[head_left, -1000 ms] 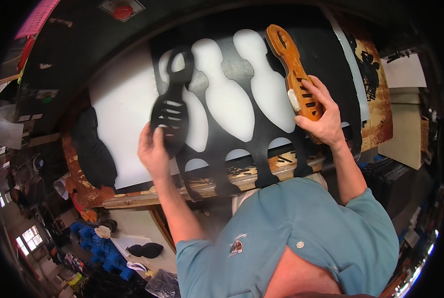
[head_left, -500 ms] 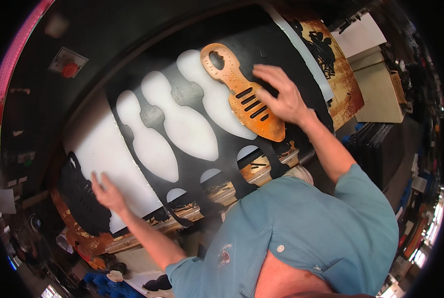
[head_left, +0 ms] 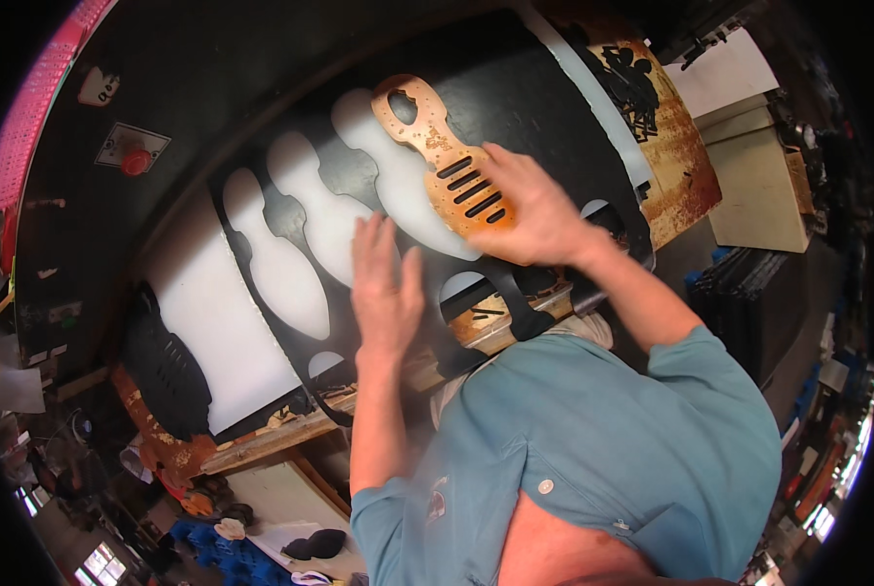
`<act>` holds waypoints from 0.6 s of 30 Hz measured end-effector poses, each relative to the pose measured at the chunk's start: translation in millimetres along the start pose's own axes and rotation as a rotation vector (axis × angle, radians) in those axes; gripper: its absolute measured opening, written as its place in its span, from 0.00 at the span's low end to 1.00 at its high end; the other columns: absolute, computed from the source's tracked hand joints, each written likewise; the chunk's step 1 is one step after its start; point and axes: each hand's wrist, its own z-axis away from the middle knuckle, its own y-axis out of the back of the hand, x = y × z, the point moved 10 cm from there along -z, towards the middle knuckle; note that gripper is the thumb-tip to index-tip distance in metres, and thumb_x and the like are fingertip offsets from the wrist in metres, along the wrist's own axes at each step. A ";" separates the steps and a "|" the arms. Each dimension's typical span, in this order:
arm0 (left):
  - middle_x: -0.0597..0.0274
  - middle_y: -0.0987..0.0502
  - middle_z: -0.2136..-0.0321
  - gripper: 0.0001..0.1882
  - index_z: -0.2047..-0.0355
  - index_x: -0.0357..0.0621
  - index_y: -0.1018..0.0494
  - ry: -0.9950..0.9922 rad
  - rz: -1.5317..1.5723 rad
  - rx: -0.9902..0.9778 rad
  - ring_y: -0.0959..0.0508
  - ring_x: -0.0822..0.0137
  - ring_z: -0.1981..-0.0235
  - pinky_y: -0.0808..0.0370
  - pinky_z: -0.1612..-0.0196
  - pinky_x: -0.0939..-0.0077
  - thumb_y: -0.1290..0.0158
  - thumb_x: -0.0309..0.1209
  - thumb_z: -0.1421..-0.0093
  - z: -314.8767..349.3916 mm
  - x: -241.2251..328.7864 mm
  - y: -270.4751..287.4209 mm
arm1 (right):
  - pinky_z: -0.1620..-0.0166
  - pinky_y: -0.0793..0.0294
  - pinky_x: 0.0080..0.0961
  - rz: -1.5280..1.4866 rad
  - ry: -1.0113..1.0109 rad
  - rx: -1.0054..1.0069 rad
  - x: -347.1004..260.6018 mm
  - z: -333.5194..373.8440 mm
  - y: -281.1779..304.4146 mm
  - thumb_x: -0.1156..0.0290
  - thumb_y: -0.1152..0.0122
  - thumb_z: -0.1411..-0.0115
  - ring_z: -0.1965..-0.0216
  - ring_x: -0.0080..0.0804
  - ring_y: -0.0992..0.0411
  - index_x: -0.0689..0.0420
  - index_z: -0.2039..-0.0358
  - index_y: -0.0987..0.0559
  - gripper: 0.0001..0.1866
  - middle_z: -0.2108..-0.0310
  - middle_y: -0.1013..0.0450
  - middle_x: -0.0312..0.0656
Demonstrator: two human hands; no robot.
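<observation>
An orange, sole-shaped cutting die (head_left: 447, 146) with an oval hole and several slots lies on a black sheet (head_left: 544, 107). My right hand (head_left: 534, 210), somewhat blurred, is closed across the wide lower part of the die and covers its pointed end. Over the middle of the sheet hovers my left hand (head_left: 386, 288), fingers spread and holding nothing. White board shows through several sole-shaped cutouts (head_left: 271, 259) in the sheet, beside and partly under the die.
A black slotted piece or stack (head_left: 168, 361) lies left, beside a bare white board (head_left: 217, 303). Black scraps (head_left: 630, 88) rest on a rusty plate (head_left: 686, 181) at right. A red button (head_left: 136, 162) sits on the dark machine body. The table's wooden edge (head_left: 271, 439) faces me.
My left hand has moved right, from beside the black slotted piece to over the middle cutouts. My right hand has come down onto the die and closed on it. The view has shifted slightly.
</observation>
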 end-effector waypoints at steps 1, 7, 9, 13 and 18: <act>0.38 0.30 0.32 0.27 0.35 0.33 0.29 -0.060 -0.162 -0.058 0.37 0.34 0.27 0.39 0.26 0.41 0.39 0.28 0.33 0.2 7.6 -17.1 | 0.27 0.38 0.47 0.244 0.029 0.005 -15.5 -2.2 -13.4 0.49 0.20 0.53 0.33 0.65 0.34 0.70 0.32 0.29 0.54 0.31 0.37 0.70; 0.39 0.31 0.31 0.30 0.36 0.32 0.29 -0.128 -0.323 -0.032 0.37 0.32 0.27 0.40 0.27 0.35 0.36 0.30 0.36 9.7 5.6 -21.5 | 0.36 0.26 0.48 -0.060 0.019 0.155 -2.9 -5.6 13.3 0.58 0.25 0.62 0.42 0.63 0.29 0.64 0.41 0.18 0.44 0.34 0.33 0.67; 0.39 0.31 0.31 0.31 0.35 0.32 0.29 -0.118 -0.310 -0.043 0.37 0.32 0.27 0.40 0.27 0.35 0.35 0.30 0.36 12.6 2.2 -19.6 | 0.37 0.26 0.47 -0.017 0.045 0.168 4.5 -4.6 25.0 0.59 0.24 0.63 0.42 0.62 0.29 0.64 0.41 0.19 0.45 0.35 0.33 0.65; 0.40 0.31 0.30 0.31 0.35 0.33 0.29 -0.114 -0.311 -0.033 0.36 0.32 0.28 0.39 0.27 0.34 0.35 0.30 0.37 14.1 2.0 -20.2 | 0.36 0.28 0.48 0.094 0.019 0.168 20.9 -15.1 22.9 0.59 0.24 0.61 0.41 0.62 0.31 0.60 0.40 0.19 0.43 0.33 0.36 0.63; 0.40 0.31 0.30 0.32 0.35 0.33 0.29 -0.117 -0.277 -0.027 0.36 0.32 0.28 0.40 0.27 0.34 0.34 0.30 0.38 12.7 2.6 -20.4 | 0.36 0.28 0.50 0.107 0.060 0.176 23.7 -19.0 13.0 0.60 0.25 0.61 0.40 0.61 0.31 0.57 0.40 0.19 0.42 0.33 0.37 0.62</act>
